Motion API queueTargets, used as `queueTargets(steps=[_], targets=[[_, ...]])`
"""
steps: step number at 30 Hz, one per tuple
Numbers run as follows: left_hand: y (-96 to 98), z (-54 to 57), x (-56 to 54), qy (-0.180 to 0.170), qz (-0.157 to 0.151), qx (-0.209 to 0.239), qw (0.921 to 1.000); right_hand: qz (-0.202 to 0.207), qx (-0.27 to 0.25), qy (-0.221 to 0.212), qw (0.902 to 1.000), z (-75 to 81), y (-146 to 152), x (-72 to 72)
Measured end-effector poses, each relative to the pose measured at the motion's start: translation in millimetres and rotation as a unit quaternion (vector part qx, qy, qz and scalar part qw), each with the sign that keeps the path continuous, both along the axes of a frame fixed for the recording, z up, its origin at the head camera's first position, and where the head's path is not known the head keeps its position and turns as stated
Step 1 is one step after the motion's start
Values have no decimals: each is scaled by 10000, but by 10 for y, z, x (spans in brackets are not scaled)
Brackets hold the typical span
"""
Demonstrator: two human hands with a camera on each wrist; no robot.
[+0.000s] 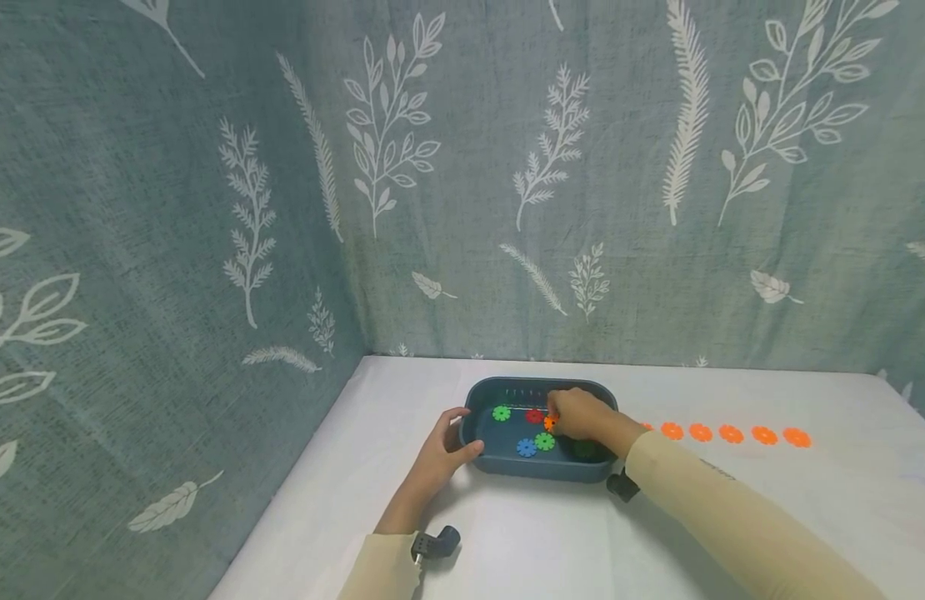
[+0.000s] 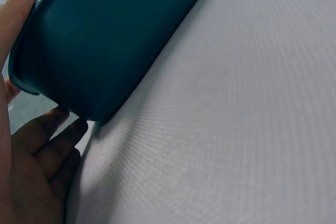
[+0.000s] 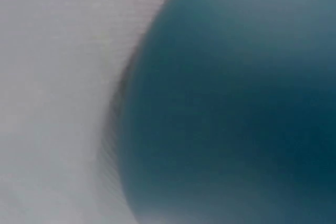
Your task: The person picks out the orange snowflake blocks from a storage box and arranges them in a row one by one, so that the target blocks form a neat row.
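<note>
A dark teal plastic basket (image 1: 507,468) stands on the table. At its left end my left hand (image 1: 438,457) holds it, thumb at the rim and fingers against the outer wall, as the left wrist view also shows. My right hand (image 1: 581,414) reaches down inside, fingers curled at an orange notched disc (image 1: 548,425) and pinching it. Around it in the basket lie a red disc (image 1: 534,416), a blue disc (image 1: 527,448) and green discs (image 1: 501,413). The right wrist view holds only the basket's blurred outer wall (image 3: 210,103).
Several orange discs (image 1: 731,434) lie in a row on the white table (image 1: 537,542), right of the basket; my right forearm partly covers the row's near end. Patterned grey-green curtains (image 1: 462,275) hang behind and along the left side.
</note>
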State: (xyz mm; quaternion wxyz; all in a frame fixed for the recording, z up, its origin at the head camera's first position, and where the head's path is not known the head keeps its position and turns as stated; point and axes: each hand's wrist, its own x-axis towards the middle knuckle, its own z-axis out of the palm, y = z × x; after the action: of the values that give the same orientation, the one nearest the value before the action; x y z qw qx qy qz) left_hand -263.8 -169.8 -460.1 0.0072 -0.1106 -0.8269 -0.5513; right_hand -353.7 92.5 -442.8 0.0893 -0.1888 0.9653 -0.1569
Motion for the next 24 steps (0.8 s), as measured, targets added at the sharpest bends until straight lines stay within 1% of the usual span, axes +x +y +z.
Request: queueTargets(steps=[3,6,8,10,13,15,16,20,24], targets=[[-4,7,2,14,-2,-41,10000,-61,-30,25,10000,2,-9,14],[-12,-2,-10,10,-18,-75,10000,-35,-90,30,9999,0,4,13],[-18,-9,-19,23,-20,-72,10000,-26,-210,-15,9998,3,18,8],[-33,-83,-70,27,1,-67,10000,-65,-390,-92,9992,6,35,-5],[-56,-223,-156,56,50,-11,10000,-145,-663,-246,9974,33,62,-22],[-72,-324,-219,56,89,19,9999,-178,-743,-299,9966,70,83,-29],[-73,-353,-229,55,102,35,9999,-184,-793,-337,9961,90,96,-27],[-76,-396,-251,64,137,21,9999,-185,-963,-497,9939,199,165,-7],[-81,-387,-262,71,165,-47,9998,-192,-1111,-563,9920,298,257,-10]])
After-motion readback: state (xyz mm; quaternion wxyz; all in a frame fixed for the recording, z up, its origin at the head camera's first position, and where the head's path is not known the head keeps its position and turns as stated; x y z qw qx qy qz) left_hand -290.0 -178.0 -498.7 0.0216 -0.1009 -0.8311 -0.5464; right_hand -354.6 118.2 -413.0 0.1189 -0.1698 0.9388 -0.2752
